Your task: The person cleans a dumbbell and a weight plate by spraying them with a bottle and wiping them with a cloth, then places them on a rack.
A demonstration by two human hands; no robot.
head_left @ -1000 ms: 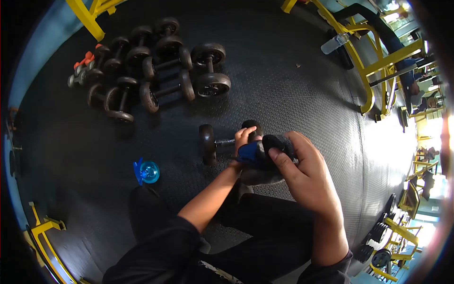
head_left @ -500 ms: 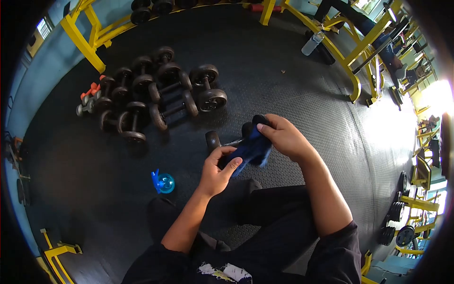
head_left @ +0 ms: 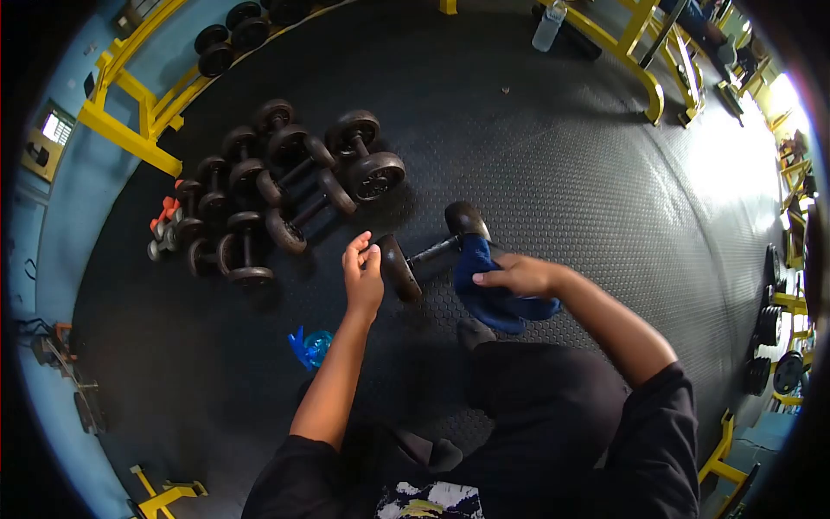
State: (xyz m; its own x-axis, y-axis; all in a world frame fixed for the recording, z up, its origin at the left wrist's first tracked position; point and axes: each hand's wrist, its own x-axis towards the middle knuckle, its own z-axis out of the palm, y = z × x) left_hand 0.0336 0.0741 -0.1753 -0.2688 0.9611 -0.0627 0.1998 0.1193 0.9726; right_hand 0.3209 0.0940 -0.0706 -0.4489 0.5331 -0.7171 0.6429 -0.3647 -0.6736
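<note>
A dark dumbbell [head_left: 435, 252] with a metal handle lies on the black floor in front of me. My right hand [head_left: 517, 277] grips a dark blue cloth [head_left: 494, 298], which hangs beside the dumbbell's right end and touches it. Just left of the dumbbell's left end, my left hand [head_left: 363, 275] is raised with its fingers apart and nothing in it. On the floor to the left of my left forearm is a blue spray bottle [head_left: 316, 347], partly hidden by that arm.
Several dark dumbbells [head_left: 296, 227] stand grouped at the left, with small orange and grey ones beside them. A yellow rack [head_left: 130, 138] is behind them. A water bottle [head_left: 549, 26] and yellow machines [head_left: 640, 65] are at the upper right.
My left hand has let go of the cloth and moved left. My right hand has lowered with the cloth, which now hangs looser. The view has shifted, and more of the dumbbell shows.
</note>
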